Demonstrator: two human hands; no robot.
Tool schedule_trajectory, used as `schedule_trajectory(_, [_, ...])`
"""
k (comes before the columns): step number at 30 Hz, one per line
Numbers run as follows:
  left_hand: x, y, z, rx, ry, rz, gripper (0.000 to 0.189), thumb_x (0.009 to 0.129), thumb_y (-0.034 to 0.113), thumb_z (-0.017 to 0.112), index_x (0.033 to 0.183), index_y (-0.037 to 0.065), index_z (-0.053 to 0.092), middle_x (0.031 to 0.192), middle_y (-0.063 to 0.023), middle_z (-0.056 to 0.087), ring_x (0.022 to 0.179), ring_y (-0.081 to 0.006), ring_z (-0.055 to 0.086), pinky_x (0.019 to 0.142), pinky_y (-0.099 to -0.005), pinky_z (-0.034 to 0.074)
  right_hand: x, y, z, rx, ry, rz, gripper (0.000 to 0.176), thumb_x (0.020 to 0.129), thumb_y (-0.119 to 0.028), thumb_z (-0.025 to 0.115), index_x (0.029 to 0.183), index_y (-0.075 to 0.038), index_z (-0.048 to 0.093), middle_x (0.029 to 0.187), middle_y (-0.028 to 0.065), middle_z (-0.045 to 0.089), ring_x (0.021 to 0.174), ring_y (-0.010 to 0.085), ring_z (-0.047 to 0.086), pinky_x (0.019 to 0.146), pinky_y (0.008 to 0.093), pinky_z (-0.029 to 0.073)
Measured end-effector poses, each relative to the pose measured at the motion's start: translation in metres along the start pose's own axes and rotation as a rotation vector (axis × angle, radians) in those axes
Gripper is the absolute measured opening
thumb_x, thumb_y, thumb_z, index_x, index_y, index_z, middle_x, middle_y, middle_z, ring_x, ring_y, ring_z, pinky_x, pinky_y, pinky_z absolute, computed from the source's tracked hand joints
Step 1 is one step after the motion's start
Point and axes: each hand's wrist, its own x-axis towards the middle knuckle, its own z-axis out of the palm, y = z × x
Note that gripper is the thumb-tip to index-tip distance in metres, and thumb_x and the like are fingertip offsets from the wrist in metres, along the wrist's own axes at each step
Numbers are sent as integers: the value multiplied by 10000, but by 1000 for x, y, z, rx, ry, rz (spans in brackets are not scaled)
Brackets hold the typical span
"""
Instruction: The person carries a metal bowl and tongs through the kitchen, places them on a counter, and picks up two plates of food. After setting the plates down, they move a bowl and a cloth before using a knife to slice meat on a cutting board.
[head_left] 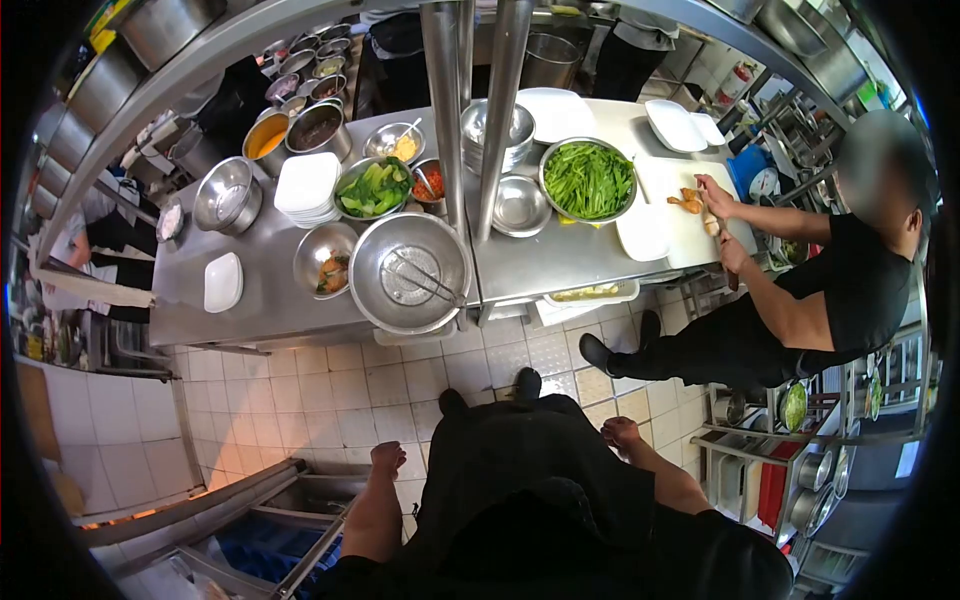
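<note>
My left hand (388, 458) hangs low at the left of my body, its fingers curled in with nothing seen in them. On the other side, my right hand (621, 434) hangs near my apron, fingers also curled and no object visible. Neither touches the steel counter (300, 310) ahead. At its front edge sits a large steel bowl (380, 285) with tongs (425, 280) in it. Around it are a smaller bowl with some food (332, 272), a bowl of leafy greens (370, 190) and stacked white plates (308, 185). Cut green vegetables fill another bowl (588, 180).
A co-worker (800, 290) stands at the right, both hands over food on a white cutting board (690, 240). Two steel posts (505, 110) rise from the counter. Behind my left hand is a metal rack (290, 500); shelves with pans (810, 470) stand at right.
</note>
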Motion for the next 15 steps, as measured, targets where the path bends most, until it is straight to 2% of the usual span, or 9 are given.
schedule_trajectory(2, [-10, 3, 3, 1, 2, 40, 48, 827, 69, 590, 860, 42, 567, 648, -58, 524, 545, -175, 528, 466, -293, 440, -5, -8, 1, -13, -75, 0, 106, 831, -84, 605, 923, -38, 578, 718, 62, 613, 612, 167, 615, 537, 296, 528])
schedule_trajectory(4, [-14, 4, 4, 2, 2, 82, 34, 829, 64, 582, 820, 47, 554, 630, -48, 503, 533, -167, 510, 452, -287, 416, -12, -18, 2, -27, 32, -5, 105, 838, -80, 603, 930, -39, 575, 731, 68, 621, 607, 171, 619, 543, 298, 528])
schedule_trajectory(6, [2, -4, -8, -45, -108, 50, 123, 811, 16, 571, 739, 109, 536, 638, -30, 525, 548, -150, 536, 467, -282, 440, -17, -25, 3, -44, 30, -9, 61, 856, -101, 596, 896, -60, 575, 711, 49, 611, 595, 152, 602, 538, 287, 507])
schedule_trajectory(8, [-6, -6, -3, -72, -98, 55, 133, 816, 20, 565, 731, 111, 519, 624, -24, 505, 542, -145, 522, 466, -280, 429, -13, -28, 0, -58, 29, -17, 44, 874, -122, 590, 862, -82, 574, 691, 31, 602, 583, 134, 584, 533, 277, 485])
schedule_trajectory(10, [-5, -14, -7, -99, -86, 59, 145, 821, 24, 559, 722, 113, 501, 610, -17, 484, 536, -140, 508, 466, -278, 419, -8, -32, -2, -53, 15, 4, 103, 846, -74, 609, 928, -33, 562, 735, 85, 626, 603, 183, 626, 549, 299, 528])
schedule_trajectory(12, [14, -34, -20, 192, -300, 345, 162, 819, 26, 551, 713, 124, 478, 585, -6, 440, 526, -135, 480, 461, -264, 391, -11, -37, -2, -40, 8, 4, 101, 846, -69, 610, 924, -32, 558, 736, 91, 626, 605, 189, 628, 547, 302, 528])
schedule_trajectory(13, [5, -32, -12, 189, -300, 342, 162, 819, 26, 551, 713, 124, 478, 585, -6, 440, 526, -135, 480, 461, -264, 391, -12, -39, -2, -24, -2, 5, 99, 847, -64, 612, 920, -31, 554, 737, 96, 625, 608, 195, 630, 546, 305, 527])
schedule_trajectory(15, [-17, -27, 4, -178, -71, 15, 172, 810, 30, 549, 701, 133, 464, 582, -5, 424, 533, -134, 473, 458, -251, 375, -13, -41, -2, -53, 7, -3, 99, 847, -58, 610, 923, -29, 553, 738, 98, 625, 611, 199, 630, 545, 308, 527])
